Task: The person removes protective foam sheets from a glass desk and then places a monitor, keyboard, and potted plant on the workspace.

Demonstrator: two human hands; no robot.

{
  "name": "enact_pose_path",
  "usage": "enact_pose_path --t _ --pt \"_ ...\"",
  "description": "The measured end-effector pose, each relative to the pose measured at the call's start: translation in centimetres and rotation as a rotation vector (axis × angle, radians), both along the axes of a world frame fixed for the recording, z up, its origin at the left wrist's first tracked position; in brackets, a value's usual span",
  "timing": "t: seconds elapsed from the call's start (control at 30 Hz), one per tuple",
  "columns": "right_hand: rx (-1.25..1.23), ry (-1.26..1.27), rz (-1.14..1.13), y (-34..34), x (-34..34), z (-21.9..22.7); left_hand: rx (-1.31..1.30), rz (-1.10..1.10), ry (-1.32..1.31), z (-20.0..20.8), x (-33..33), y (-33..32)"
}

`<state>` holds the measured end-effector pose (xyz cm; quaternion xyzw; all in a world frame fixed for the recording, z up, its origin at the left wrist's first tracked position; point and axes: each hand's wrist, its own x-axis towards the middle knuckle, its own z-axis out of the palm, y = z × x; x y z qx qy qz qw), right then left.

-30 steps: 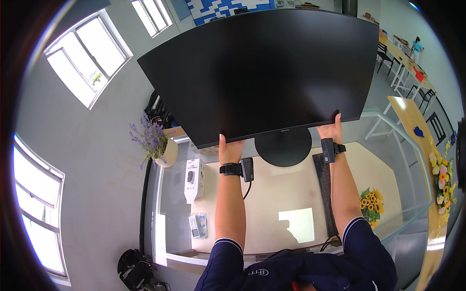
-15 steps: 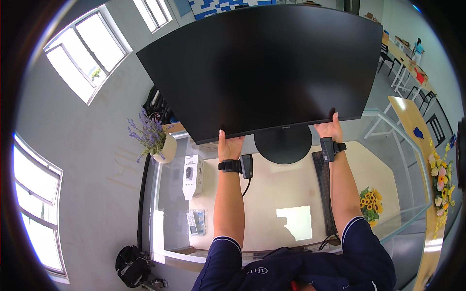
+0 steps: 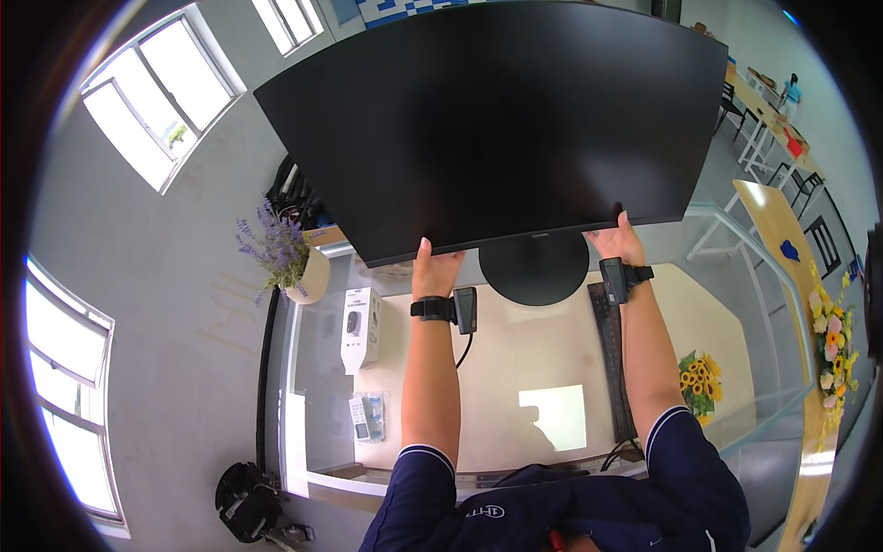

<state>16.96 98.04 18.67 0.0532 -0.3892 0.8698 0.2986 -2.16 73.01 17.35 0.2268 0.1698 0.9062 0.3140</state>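
Note:
A large black curved monitor (image 3: 497, 138) fills the upper middle, its dark screen toward me. My left hand (image 3: 436, 269) grips the bottom edge left of the middle, thumb on the front and fingers underneath. Further right, my right hand (image 3: 618, 243) holds the same edge, its thumb pressed against the lower bezel; its other fingers are partly hidden behind. Between the hands the round black stand base (image 3: 533, 274) shows below the screen, over the glass-topped table. Each wrist wears a black strapped device; a cable runs from the left one.
On the table's left are a white box (image 3: 361, 329) and a white remote control (image 3: 360, 419) beside a small plastic packet. A potted lavender plant (image 3: 311, 276) stands at the far left corner. Right are a dark perforated strip (image 3: 612, 359) and sunflowers (image 3: 701, 382). Another person (image 3: 791, 92) stands far off.
The monitor appears slightly higher in view, as does the table. My right hand has slid a little left along the bottom edge; my left hand keeps its grip.

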Motion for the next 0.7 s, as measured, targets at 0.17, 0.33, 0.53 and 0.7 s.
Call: enact_pose_path --t 0.17,0.33,0.53,0.7 --pt "0.043 -0.039 -0.012 0.40 0.10 -0.35 -0.013 0.022 -0.021 0.24 0.19 0.38" --pt "0.014 -0.070 -0.026 -0.21 0.17 0.33 -0.006 0.022 0.014 0.26 0.04 0.33" --pt "-0.003 -0.025 -0.014 0.21 -0.09 -0.08 -0.010 0.026 0.000 0.45 0.10 0.13" --pt "0.012 -0.019 -0.031 0.34 -0.04 -0.40 -0.007 0.023 -0.007 0.56 0.20 0.09"
